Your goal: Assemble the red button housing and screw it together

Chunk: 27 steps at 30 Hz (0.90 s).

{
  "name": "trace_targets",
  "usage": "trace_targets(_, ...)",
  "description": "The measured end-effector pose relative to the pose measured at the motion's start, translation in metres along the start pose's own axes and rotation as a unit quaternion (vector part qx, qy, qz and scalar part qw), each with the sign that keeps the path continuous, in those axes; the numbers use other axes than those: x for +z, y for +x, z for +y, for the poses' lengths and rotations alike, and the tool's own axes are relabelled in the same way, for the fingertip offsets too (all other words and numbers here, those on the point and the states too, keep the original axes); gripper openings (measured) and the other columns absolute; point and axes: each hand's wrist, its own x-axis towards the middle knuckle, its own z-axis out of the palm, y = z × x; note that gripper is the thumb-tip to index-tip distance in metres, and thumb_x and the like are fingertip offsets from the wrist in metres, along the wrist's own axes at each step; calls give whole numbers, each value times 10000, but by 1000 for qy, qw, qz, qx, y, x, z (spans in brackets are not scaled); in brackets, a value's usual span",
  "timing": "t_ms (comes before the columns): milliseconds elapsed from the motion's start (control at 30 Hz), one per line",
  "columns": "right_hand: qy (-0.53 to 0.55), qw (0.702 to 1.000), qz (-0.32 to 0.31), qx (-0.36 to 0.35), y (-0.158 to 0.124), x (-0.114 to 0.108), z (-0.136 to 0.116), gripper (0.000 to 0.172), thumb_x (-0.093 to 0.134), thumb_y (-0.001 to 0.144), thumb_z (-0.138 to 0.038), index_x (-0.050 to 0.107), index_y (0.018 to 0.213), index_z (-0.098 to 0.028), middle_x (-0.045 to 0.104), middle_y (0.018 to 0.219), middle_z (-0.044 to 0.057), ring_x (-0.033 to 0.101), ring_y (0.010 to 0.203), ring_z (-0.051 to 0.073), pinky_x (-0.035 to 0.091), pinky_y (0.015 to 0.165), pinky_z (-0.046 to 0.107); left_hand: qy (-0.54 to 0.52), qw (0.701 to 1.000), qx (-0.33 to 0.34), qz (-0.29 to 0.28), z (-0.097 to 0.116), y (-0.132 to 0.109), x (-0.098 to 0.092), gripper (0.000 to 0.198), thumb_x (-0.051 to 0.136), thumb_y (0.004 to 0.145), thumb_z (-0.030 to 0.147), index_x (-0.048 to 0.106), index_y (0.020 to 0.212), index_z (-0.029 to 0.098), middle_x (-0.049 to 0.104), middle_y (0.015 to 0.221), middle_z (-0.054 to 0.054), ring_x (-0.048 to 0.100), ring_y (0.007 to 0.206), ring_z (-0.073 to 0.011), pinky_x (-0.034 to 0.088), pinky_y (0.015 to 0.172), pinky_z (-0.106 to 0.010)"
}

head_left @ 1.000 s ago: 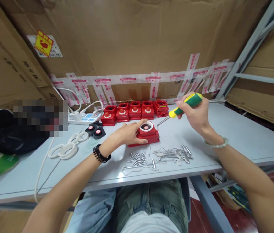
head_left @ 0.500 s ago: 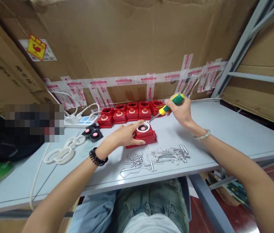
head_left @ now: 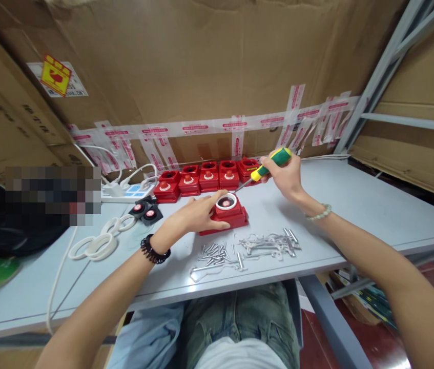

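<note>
My right hand (head_left: 284,171) is closed round the green and yellow handle of a screwdriver (head_left: 274,163). Its shaft slants down to the left, with the tip at the far right side of a white ring (head_left: 226,201). That ring sits on top of a red box (head_left: 234,220), around a dark round centre with a red and white label. My left hand (head_left: 201,212) grips the red box from its left side, fingers on the far side and thumb along the front. Whether the tip touches a screw is too small to tell.
Several red boxes (head_left: 189,185) stand in a row at the back. Loose screws (head_left: 214,253) and small metal hammers (head_left: 270,243) lie near the front edge. To the left are white rings (head_left: 101,246), black square parts (head_left: 150,214), a power strip (head_left: 128,193) and a white cable (head_left: 60,277).
Almost nothing differs. The view has shifted very slightly; both hands, the screwdriver and the red box keep nearly the same positions.
</note>
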Motion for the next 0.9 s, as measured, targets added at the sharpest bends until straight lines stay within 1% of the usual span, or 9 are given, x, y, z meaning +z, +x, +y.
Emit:
trace_targets(100, 7, 1000, 1, 11, 0, 0, 1, 376, 795, 628, -446, 492, 680, -229, 547, 549, -41, 555, 417, 119, 530, 401, 312, -1, 1000, -3, -2, 0, 0, 0, 863, 560, 798, 697, 235, 1484, 286, 598, 1352, -142, 592, 1190, -346, 438, 933, -442)
trace_targets(300, 36, 998, 24, 46, 4, -2, 10, 296, 771, 639, -356, 514, 671, -213, 560, 535, -42, 554, 395, 114, 519, 398, 301, -9, 1000, -7, -10, 2, 0, -1, 863, 572, 798, 681, 231, 1484, 282, 575, 1388, -142, 568, 1226, -358, 422, 965, -485)
trace_targets(433, 50, 994, 36, 85, 5, -2, 14, 269, 762, 644, -313, 513, 670, -215, 558, 516, -53, 555, 398, 112, 526, 411, 296, -9, 1000, -8, -12, 3, 0, -2, 868, 578, 793, 678, 236, 1486, 282, 562, 1408, -140, 568, 1225, -360, 431, 955, -471)
trace_targets(533, 58, 992, 41, 101, 5, -3, 15, 227, 742, 655, -270, 523, 665, -213, 574, 504, -48, 553, 388, 110, 520, 406, 287, -7, 1000, -8, -10, 3, 0, -2, 856, 578, 792, 677, 245, 1479, 291, 542, 1434, -127, 565, 1226, -357, 430, 953, -459)
trace_targets(767, 67, 991, 45, 105, 4, -4, 19, 222, 728, 654, -258, 515, 689, -210, 564, 459, -60, 542, 361, 116, 495, 374, 268, -9, 1000, -4, -9, 4, 0, -2, 835, 576, 801, 664, 257, 1470, 278, 559, 1411, -135, 562, 1238, -346, 432, 951, -440)
trace_targets(900, 66, 993, 52, 88, 4, -4, 19, 219, 723, 642, -261, 519, 692, -203, 554, 451, -75, 526, 340, 106, 480, 348, 252, -14, 1000, -10, -15, 4, 0, -2, 838, 584, 800, 660, 253, 1472, 285, 553, 1418, -127, 568, 1225, -349, 429, 956, -456)
